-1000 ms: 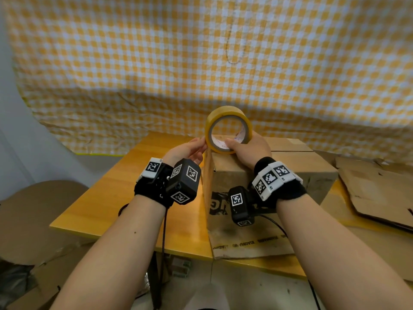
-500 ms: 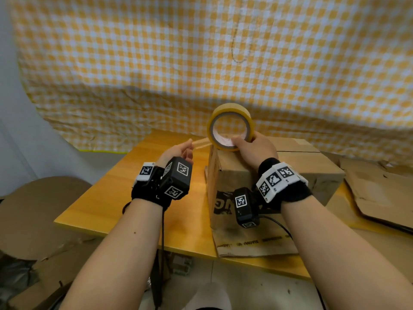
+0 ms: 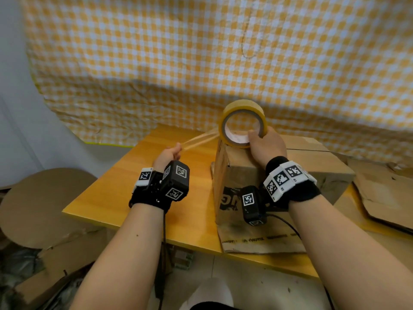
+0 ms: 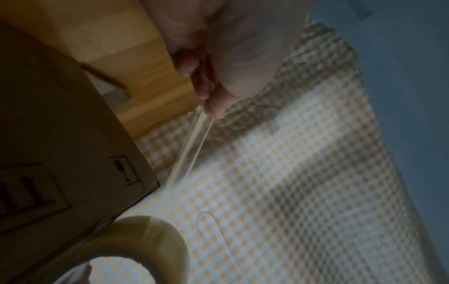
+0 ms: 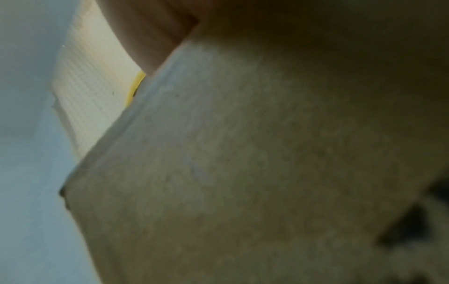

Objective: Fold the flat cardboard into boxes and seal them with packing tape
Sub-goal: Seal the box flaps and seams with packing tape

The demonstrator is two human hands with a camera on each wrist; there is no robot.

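— Holding what, exactly, in each grip?

— My right hand is clasped on the tape roll, thumb hooked inside its core, steadying it upright on the top near-left corner of the cardboard box, just right of centre in the head view. My left hand pinches the free end of the tape strip between thumb and fingertips; the strip runs taut from that pinch to the roll, crumpled narrow at my fingers and widening toward the roll.

— And the box, what is in it?

— I cannot tell. Its top flaps lie folded down with a seam showing between them, so the inside is hidden. It stands on the wooden counter, with one lower flap spread flat toward the counter's near edge. Dark printing shows on the near face, and in the left wrist view a fragile-glass mark sits near a corner of the box side.

— What else is around?

— Flat cardboard lies at the right edge of the frame, a rounded cardboard piece at lower left, and a yellow checked cloth hangs across the upper half. The right wrist view is filled by blurred cardboard.
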